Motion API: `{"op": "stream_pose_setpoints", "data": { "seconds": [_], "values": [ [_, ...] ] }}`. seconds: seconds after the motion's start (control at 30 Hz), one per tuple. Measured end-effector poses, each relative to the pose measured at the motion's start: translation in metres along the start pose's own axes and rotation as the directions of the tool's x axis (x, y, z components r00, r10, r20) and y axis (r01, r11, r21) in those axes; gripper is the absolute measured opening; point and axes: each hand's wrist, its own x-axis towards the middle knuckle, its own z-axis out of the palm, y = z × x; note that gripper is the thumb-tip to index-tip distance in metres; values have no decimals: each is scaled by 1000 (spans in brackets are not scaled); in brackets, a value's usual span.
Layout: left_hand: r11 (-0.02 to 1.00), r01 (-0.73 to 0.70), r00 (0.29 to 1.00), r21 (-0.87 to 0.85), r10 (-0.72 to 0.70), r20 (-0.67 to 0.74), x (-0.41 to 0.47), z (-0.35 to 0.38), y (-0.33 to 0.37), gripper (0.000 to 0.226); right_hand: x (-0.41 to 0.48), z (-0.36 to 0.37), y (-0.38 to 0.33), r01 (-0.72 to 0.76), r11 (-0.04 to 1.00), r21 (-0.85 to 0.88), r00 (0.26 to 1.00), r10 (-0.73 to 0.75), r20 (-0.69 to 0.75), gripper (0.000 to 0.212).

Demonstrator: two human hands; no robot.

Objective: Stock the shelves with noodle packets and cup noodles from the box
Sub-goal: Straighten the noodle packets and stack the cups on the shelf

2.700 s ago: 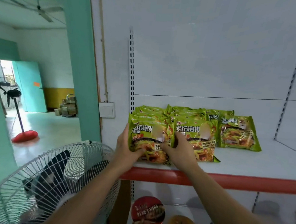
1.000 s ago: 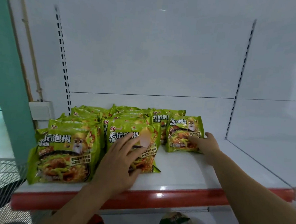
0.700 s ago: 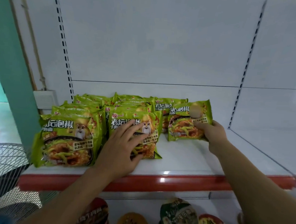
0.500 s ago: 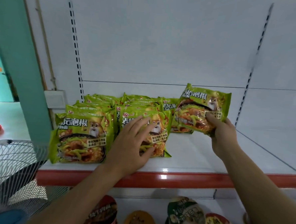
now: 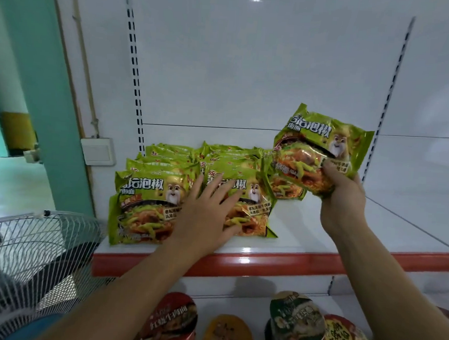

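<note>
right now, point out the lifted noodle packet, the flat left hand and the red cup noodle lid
lifted noodle packet [image 5: 322, 147], head view, printed front face
left hand [image 5: 204, 221], head view, back of the hand
red cup noodle lid [image 5: 172, 316], head view, lid top

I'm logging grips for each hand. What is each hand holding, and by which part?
The right hand grips a green noodle packet by its lower edge, lifted off the shelf. The left hand lies flat on a shelved packet, grasping nothing.
</note>
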Motion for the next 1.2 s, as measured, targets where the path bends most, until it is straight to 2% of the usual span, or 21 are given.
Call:
{"op": "stream_pose_setpoints", "data": {
  "seconds": [0.1, 0.2, 0.27, 0.3, 0.37, 0.43, 0.5, 0.53, 0.6, 0.67, 0.77, 0.83, 0.9, 1.0, 1.1, 1.17, 1.2],
  "values": [
    [1000, 16, 999, -1, -16, -40, 13, 2, 4, 79, -3, -5, 3, -36, 999, 26, 998, 34, 58, 25],
    [999, 46, 994, -26, -48, -97, 14, -1, 6, 94, -7, -10, 11, -72, 997, -37, 989, 77, 128, 33],
    [990, 105, 983, -98, -119, -143, 6, -4, 4, 100, -14, -10, 24, -102, 983, -150, 977, 127, 172, 35],
    [978, 116, 969, -173, -150, -195, 0, -7, 4, 94, -18, -11, 33, -115, 970, -212, 967, 158, 198, 36],
    [938, 74, 940, -338, -178, -290, -10, -16, 3, 82, -28, -7, 49, -121, 929, -351, 941, 220, 259, 36],
    [924, -15, 942, -383, -115, -315, -13, -24, 2, 76, -33, -2, 59, -9, 837, -548, 922, 219, 320, 33],
    [961, -54, 966, -272, -19, -259, -13, -19, -1, 65, -32, 0, 62, 147, 713, -686, 899, 193, 393, 35],
    [980, -44, 980, -192, 5, -198, -12, -15, -4, 66, -30, -1, 61, 179, 667, -723, 894, 197, 403, 37],
    [995, -39, 994, -91, 29, -105, -9, -8, -7, 72, -27, -5, 56, 188, 593, -783, 890, 234, 390, 42],
    [996, -81, 992, -34, 77, -101, -5, -5, -9, 73, -27, -9, 51, 189, 542, -819, 878, 281, 388, 44],
    [995, -99, 989, -28, 95, -117, -2, -3, -11, 71, -28, -12, 50, 181, 532, -827, 865, 315, 391, 44],
    [994, -89, 991, -71, 81, -107, -4, 0, -12, 72, -27, -12, 49, 193, 482, -854, 855, 345, 388, 44],
    [992, -98, 992, -79, 91, -85, -8, 2, -16, 79, -24, -11, 46, 202, 430, -880, 849, 372, 377, 51],
    [995, -94, 995, -15, 94, -43, -9, 1, -22, 97, -21, -9, 41, 182, 440, -879, 865, 354, 356, 57],
    [996, -93, 995, 6, 94, -27, -5, 2, -23, 102, -23, -7, 46, 237, 360, -902, 869, 337, 362, 58],
    [996, -89, 996, -5, 89, -32, -5, 2, -22, 103, -21, -7, 48, 235, 369, -899, 858, 356, 371, 56],
    [996, -87, 996, -12, 86, -38, -7, 2, -21, 102, -20, -7, 46, 204, 411, -889, 848, 379, 370, 53]
  ]
}}
